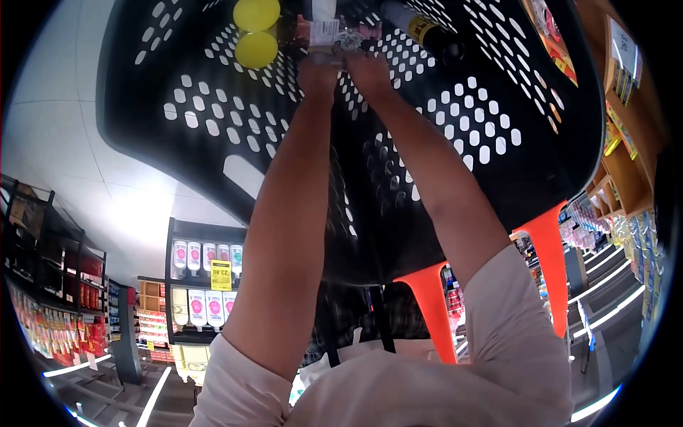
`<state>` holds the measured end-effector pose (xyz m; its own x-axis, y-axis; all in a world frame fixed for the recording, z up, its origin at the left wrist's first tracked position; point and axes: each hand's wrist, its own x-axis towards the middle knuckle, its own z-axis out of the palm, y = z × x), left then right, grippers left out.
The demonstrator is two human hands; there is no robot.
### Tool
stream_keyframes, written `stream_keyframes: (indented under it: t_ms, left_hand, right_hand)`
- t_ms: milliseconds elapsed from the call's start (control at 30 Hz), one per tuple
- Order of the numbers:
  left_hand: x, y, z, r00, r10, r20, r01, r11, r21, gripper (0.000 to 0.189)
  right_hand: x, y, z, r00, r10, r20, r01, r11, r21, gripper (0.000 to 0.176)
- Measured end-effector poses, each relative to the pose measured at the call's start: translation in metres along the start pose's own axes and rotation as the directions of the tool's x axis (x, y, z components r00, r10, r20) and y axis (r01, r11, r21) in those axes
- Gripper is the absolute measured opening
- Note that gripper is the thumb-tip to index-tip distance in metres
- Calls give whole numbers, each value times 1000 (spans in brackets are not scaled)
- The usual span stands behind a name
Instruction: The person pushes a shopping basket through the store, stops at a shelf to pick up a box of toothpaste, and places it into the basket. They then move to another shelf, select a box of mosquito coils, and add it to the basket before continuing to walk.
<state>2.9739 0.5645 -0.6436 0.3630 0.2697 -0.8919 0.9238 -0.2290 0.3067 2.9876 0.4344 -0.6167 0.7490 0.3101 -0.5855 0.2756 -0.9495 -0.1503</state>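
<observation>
Both my arms reach down into a large black shopping basket [284, 206] with slotted walls. Deep inside, my left hand [318, 75] and my right hand [366, 73] sit side by side, fingers closed at the near edge of a clear plastic pack [325, 32] with reddish contents and a white label. Their fingertips are partly hidden and dim. Left of the pack are two round yellow lids or ends [256, 32] of containers. To the right lies a dark bottle [427, 33] with a yellow label, apart from my hands.
Orange legs or supports [551, 263] show below the basket's near side. Shelves of white bottles [206, 256] with a yellow price tag [220, 275] stand to the left. Wooden shelving [626, 142] with packets is on the right. Pale floor [135, 142] lies left of the basket.
</observation>
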Motion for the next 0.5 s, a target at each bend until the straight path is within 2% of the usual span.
stream_keyframes:
  t_ms: [100,133,200,233,267,333,367,400,467,500]
  left_hand:
    - [-1,-4,10,945,11,-326,-40,996,-84,45]
    - [-15,13,2,957,-143,-254,74,963,-261,47]
    - [-50,47,-18,919,-393,-36,306,767,-564,51]
    - [-67,60,-29,931,-359,63,309,685,-660,49]
    - [-82,68,-37,930,-331,158,341,621,-706,48]
    - [-119,81,-57,911,-248,329,410,489,-770,46]
    - [-145,99,-67,909,-265,323,413,454,-789,42]
    - [-178,127,-83,905,-282,318,414,419,-808,39]
    - [-228,147,-106,945,-140,296,326,472,-819,40]
    - [-258,164,-122,969,-76,234,239,515,-823,44]
  right_hand:
    - [-1,-3,-7,999,54,2,-54,999,-3,17]
    - [-5,-4,-16,999,35,17,-35,999,3,17]
    - [-17,-4,-45,999,-7,41,7,1000,9,17]
    - [-25,-7,-74,998,-8,63,8,1000,-5,17]
    - [-35,-6,-88,999,-43,-27,43,999,9,17]
    - [-60,-12,-151,992,-85,-91,86,996,11,20]
    - [-74,-12,-180,972,-137,-189,135,991,-26,22]
    - [-88,-11,-213,963,-174,-206,166,984,-59,27]
    - [-120,-10,-275,937,-246,-246,242,969,-49,36]
    - [-137,-14,-306,960,-214,-181,208,977,-47,40]
